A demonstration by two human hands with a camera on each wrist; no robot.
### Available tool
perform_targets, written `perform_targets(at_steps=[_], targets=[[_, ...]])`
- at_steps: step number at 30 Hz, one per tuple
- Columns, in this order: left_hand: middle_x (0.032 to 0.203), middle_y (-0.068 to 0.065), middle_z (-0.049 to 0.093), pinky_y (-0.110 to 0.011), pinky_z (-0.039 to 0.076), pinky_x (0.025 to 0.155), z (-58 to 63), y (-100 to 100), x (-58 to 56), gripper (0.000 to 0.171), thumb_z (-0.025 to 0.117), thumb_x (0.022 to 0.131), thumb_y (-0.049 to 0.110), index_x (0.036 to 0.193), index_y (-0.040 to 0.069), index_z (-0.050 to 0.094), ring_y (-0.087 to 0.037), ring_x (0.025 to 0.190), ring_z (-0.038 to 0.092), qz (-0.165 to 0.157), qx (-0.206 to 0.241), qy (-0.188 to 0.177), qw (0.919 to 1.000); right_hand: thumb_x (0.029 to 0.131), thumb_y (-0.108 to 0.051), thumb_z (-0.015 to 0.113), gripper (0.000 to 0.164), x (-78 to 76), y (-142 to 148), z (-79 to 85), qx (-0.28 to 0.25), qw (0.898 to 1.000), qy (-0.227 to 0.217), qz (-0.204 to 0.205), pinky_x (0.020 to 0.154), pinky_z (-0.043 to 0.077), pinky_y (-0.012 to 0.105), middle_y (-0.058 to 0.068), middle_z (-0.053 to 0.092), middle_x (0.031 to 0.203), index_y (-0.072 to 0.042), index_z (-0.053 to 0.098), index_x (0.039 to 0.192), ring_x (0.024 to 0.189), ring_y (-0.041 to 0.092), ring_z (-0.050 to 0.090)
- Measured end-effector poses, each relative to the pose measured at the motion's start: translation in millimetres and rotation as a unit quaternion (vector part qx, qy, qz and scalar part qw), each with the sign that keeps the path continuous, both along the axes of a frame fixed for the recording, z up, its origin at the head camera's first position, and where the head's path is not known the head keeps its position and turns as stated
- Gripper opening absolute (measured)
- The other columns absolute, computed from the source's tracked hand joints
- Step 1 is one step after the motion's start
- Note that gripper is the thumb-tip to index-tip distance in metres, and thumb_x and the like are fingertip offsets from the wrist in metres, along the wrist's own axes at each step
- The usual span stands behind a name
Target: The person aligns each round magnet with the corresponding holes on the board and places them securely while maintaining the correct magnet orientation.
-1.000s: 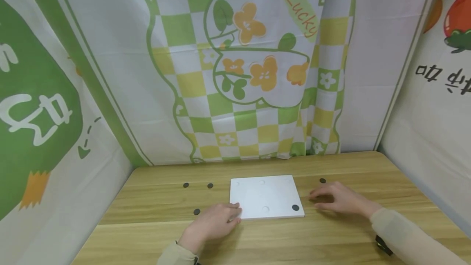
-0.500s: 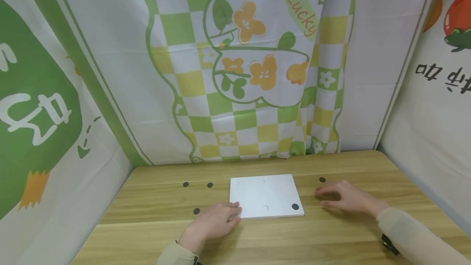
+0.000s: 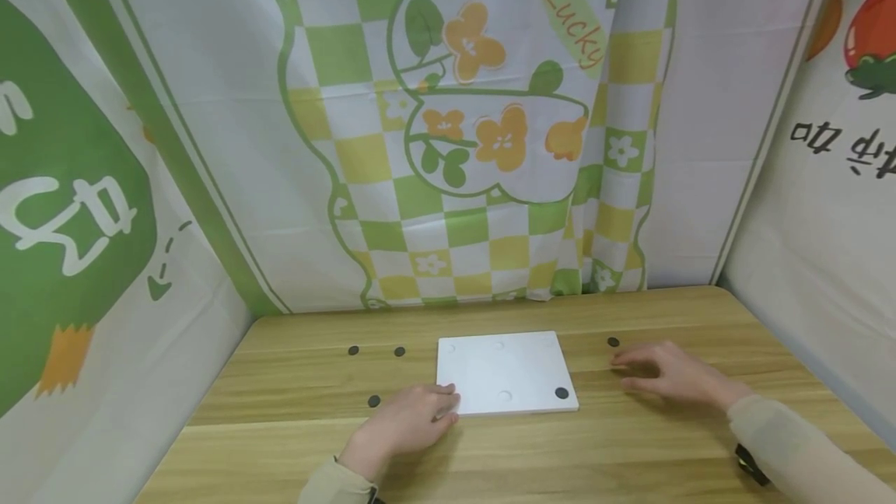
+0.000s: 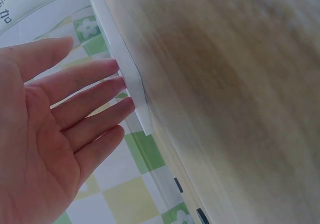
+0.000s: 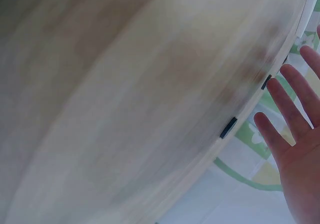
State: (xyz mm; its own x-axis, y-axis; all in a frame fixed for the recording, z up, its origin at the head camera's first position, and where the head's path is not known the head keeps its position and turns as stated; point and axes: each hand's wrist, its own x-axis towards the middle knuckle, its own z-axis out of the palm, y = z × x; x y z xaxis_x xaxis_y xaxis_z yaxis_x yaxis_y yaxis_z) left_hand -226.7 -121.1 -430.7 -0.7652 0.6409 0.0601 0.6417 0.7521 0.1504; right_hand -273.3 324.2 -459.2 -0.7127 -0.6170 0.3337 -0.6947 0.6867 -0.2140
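Observation:
A white rectangular board [image 3: 500,372] with shallow round recesses lies on the wooden table. One black disc [image 3: 562,393] sits at its near right corner. My left hand [image 3: 413,418] rests at the board's near left corner; in the left wrist view its straight fingertips touch the board's edge [image 4: 125,69]. To the right of the board, my right hand [image 3: 675,372] hovers low over the table with relaxed fingers and no visible object in them. Just beyond its fingertips lies a loose black disc [image 3: 613,342]. The right wrist view shows that hand's spread fingers [image 5: 285,104].
Left of the board, three more black discs lie on the wood: a far left one [image 3: 353,351], one nearer the board [image 3: 400,351] and one beside my left hand [image 3: 374,401]. A patterned curtain [image 3: 483,239] hangs behind the table [image 3: 301,411].
My right hand has drifted rightward, away from the board and the disc at its corner. The left hand and the discs have stayed put.

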Motion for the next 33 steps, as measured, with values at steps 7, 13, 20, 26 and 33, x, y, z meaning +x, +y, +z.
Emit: perform_targets(at_steps=[7,13,20,26,33], targets=[[0.132,-0.007,0.059,-0.041,0.047,0.102,0.7,0,0.8,0.037,0.052,0.096,0.032,0.123,0.011,0.064,-0.026,0.12,0.058,0.002,0.003,-0.004,1.0,0.085,-0.033,0.07,0.032,-1.8,8,-3.3,-0.011,1.0,0.01,-0.009,0.088,0.053,0.047,0.004,0.069,0.114,-0.016,0.069,0.112,0.103,0.024,0.065],[0.132,-0.007,0.059,-0.041,0.047,0.102,0.0,0,-0.3,0.037,0.052,0.096,0.032,0.123,0.01,0.064,-0.026,0.12,0.058,0.001,0.006,-0.003,1.0,0.084,-0.034,0.07,0.034,-2.3,15,-2.1,-0.019,0.999,-0.002,-0.03,0.089,0.053,0.046,0.003,0.069,0.115,-0.016,0.069,0.113,0.104,0.023,0.065],[0.131,-0.008,0.059,-0.041,0.047,0.102,-0.3,0,-0.6,0.036,0.053,0.096,0.031,0.123,0.01,0.064,-0.026,0.119,0.058,-0.004,0.006,0.002,1.0,0.083,-0.033,0.072,0.033,-4.4,23,-3.1,-0.023,0.999,0.012,-0.035,0.086,0.055,0.045,0.002,0.07,0.11,-0.015,0.07,0.11,0.1,0.022,0.066],[0.133,-0.007,0.058,-0.041,0.046,0.103,-1.4,0,-1.1,0.038,0.052,0.096,0.033,0.124,0.011,0.063,-0.025,0.12,0.058,0.003,0.002,-0.004,1.0,0.083,-0.03,0.072,0.03,-5.2,28,-3.3,-0.038,0.998,0.005,-0.052,0.086,0.055,0.042,-0.001,0.071,0.109,-0.016,0.07,0.11,0.1,0.019,0.066],[0.132,-0.007,0.059,-0.042,0.046,0.103,0.6,0,-0.2,0.037,0.052,0.096,0.032,0.123,0.011,0.063,-0.026,0.12,0.058,0.004,0.003,-0.005,1.0,0.083,-0.029,0.073,0.029,-7.7,35,-2.1,-0.042,0.997,0.008,-0.059,0.082,0.056,0.035,-0.003,0.071,0.106,-0.015,0.071,0.108,0.099,0.017,0.066]])
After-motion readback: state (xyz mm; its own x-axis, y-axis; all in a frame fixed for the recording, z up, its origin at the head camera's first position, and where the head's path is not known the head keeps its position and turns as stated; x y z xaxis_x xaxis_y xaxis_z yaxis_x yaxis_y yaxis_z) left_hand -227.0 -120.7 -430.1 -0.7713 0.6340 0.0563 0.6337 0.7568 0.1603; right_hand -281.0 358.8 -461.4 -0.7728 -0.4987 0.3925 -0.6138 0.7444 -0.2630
